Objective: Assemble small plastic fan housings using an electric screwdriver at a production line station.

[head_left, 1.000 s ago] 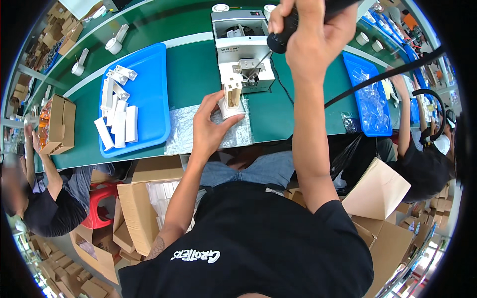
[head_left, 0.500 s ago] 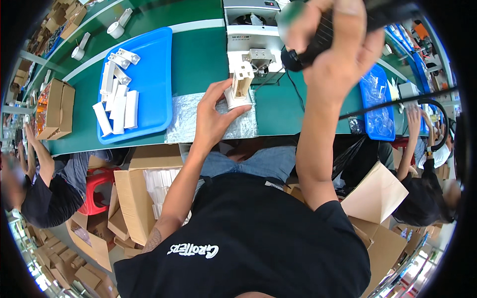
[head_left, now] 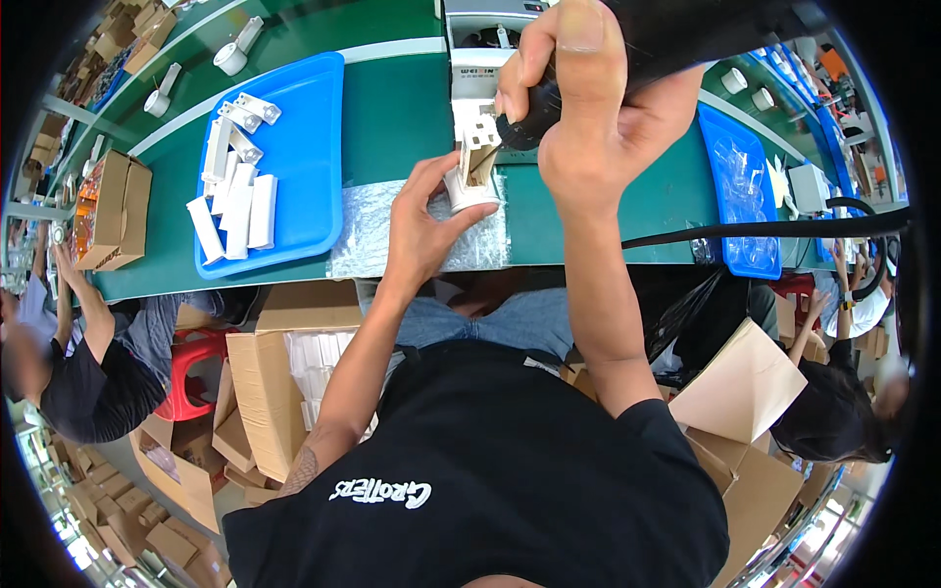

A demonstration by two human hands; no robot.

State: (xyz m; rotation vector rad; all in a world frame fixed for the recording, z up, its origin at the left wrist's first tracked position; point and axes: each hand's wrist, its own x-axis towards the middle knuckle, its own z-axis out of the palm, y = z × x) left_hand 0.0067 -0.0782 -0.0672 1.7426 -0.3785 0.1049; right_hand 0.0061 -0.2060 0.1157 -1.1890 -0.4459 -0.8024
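My left hand (head_left: 421,227) is closed around the round base of a white plastic housing (head_left: 480,155), which stands upright on a sheet of bubble wrap (head_left: 368,235). Its open upper end points away from me. Above and to the right, my right hand (head_left: 600,122) grips a black electric screwdriver (head_left: 676,44) with a cord. The driver's nose is just beside the top of the housing; whether its tip touches is hidden. Partly covered behind them is a grey and white screw feeder (head_left: 477,88).
A blue tray (head_left: 309,147) at the left holds several white housings. Clear plastic parts lie in another blue tray (head_left: 714,137) at the right. The black cord (head_left: 765,230) crosses the right side. Cardboard boxes (head_left: 265,392) stand below the bench, and other people sit on both sides.
My right hand has brought the electric screwdriver left and toward me, from beside the screw feeder to the top of the housing. My left hand stays on the housing.
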